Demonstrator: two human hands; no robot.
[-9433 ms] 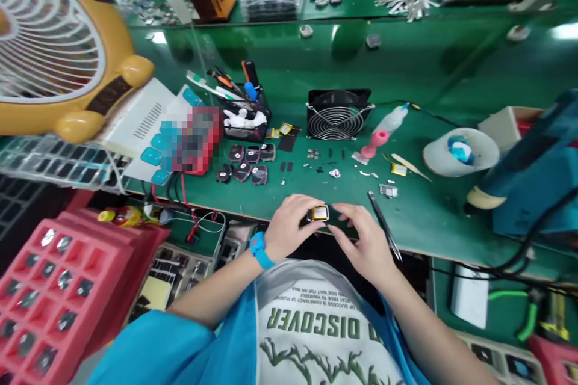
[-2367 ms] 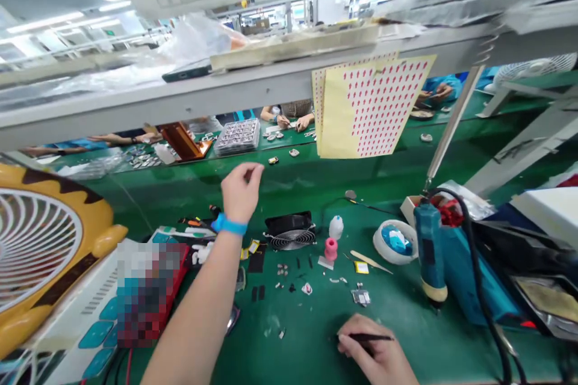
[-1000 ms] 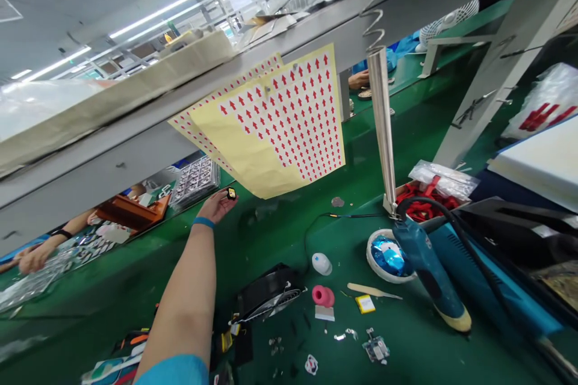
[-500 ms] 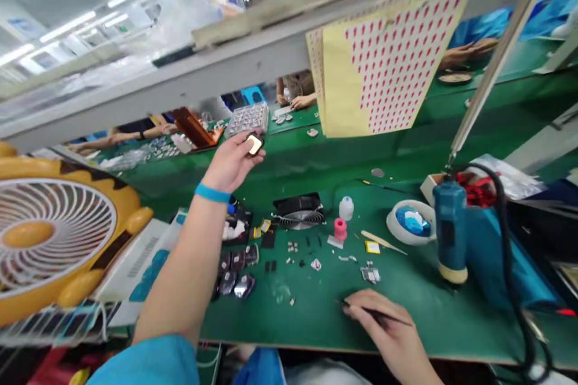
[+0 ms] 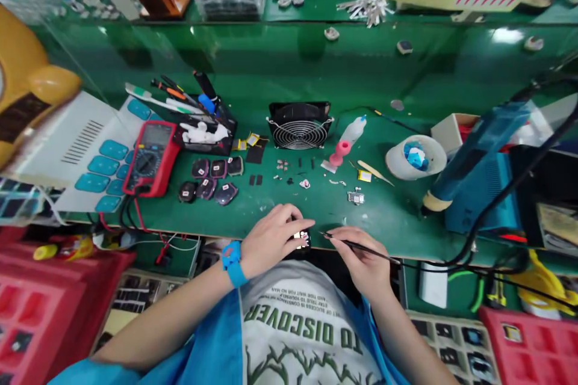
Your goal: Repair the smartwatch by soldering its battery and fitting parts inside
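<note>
At the bench [image 5: 397, 222], left fingers [image 5: 298, 226] pinch a device [image 5: 304, 242], right fingers [image 5: 347, 233] tweezers [image 5: 361, 247].

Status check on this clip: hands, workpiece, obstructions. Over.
Left hand gripping small dark device by bench edge. Right hand holding black tweezers, tips just short of device. Fan, loose parts beyond both hands, seemingly not obstructing.
</note>
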